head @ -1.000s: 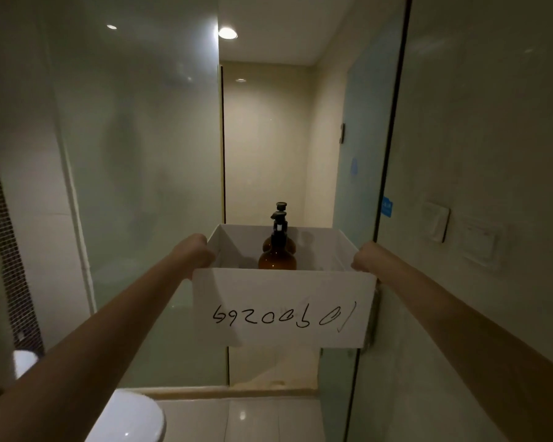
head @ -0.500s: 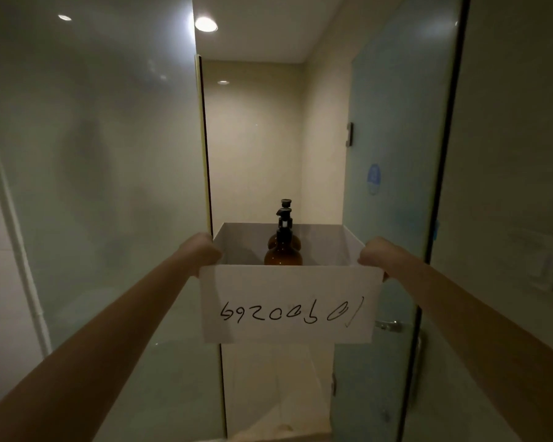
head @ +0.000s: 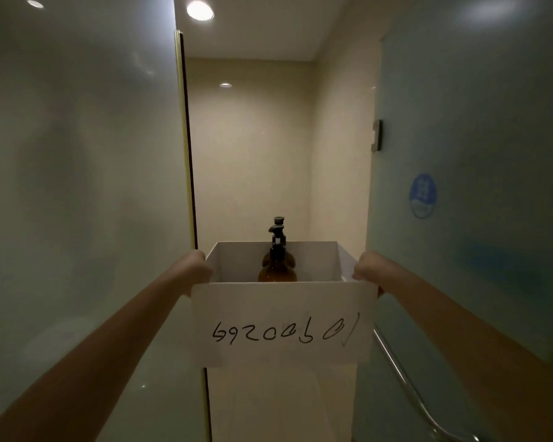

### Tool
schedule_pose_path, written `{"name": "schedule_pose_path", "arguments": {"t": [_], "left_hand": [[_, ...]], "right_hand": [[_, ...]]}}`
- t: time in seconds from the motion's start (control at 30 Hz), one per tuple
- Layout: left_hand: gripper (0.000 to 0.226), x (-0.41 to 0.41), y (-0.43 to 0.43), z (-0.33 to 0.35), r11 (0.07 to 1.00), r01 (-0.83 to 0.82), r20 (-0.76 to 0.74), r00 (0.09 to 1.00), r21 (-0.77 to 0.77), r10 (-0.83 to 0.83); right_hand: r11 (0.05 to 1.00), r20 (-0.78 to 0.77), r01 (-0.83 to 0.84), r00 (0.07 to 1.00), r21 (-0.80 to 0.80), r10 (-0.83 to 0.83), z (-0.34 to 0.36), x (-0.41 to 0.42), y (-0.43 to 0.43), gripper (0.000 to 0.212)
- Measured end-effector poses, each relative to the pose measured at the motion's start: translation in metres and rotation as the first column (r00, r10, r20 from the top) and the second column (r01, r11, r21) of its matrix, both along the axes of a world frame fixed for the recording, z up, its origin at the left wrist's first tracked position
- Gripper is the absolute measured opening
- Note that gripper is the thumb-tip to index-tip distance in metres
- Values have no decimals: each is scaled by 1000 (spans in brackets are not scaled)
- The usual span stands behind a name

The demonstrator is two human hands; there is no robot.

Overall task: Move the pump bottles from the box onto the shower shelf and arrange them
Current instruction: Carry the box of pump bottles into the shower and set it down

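Observation:
I hold a white open-topped box [head: 281, 327] out in front of me at chest height, with handwritten digits on its near side. My left hand [head: 194, 268] grips its left rim and my right hand [head: 366, 270] grips its right rim. Inside stand amber pump bottles [head: 277, 267] with black pump heads, one behind the other, so only their upper parts show above the near wall. The shower shelf is not in view.
A frosted glass panel [head: 77, 202] fills the left side, its edge just left of the box. On the right is a glass door [head: 460, 218] with a blue round sticker [head: 423, 195], a hinge and a metal handle bar [head: 406, 381]. Between them opens the beige-tiled shower stall [head: 253, 154].
I have moved forward toward the shower opening with the box; the toilet and wall switches seen earlier have left the view, and the glass door now fills the right side.

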State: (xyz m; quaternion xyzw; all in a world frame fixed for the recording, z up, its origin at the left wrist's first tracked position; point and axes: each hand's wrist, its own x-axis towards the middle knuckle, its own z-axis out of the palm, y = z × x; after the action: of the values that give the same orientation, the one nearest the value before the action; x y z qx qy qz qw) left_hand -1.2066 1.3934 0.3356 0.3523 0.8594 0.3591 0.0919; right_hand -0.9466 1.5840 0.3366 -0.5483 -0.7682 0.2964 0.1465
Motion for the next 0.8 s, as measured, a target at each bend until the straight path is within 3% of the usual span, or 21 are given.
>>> {"name": "schedule_pose_path", "arguments": {"t": [0.2,0.37,0.57,0.8], "left_hand": [[16,-57,72,6,1000,-13,-12,1000,25,14],[15,-105,130,10,1000,3,-25,1000,4,-3],[21,-159,200,5,997,67,12,998,34,-67],[24,-202,272,2,993,105,14,994,44,-106]], "right_hand": [[1000,35,-4,999,10,3,8,-56,74,23],[999,29,30,999,38,-31,5,-103,135,12],[993,31,103,994,57,-105,-3,-154,198,24],[992,75,117,990,54,-121,-4,-198,257,8]]}}
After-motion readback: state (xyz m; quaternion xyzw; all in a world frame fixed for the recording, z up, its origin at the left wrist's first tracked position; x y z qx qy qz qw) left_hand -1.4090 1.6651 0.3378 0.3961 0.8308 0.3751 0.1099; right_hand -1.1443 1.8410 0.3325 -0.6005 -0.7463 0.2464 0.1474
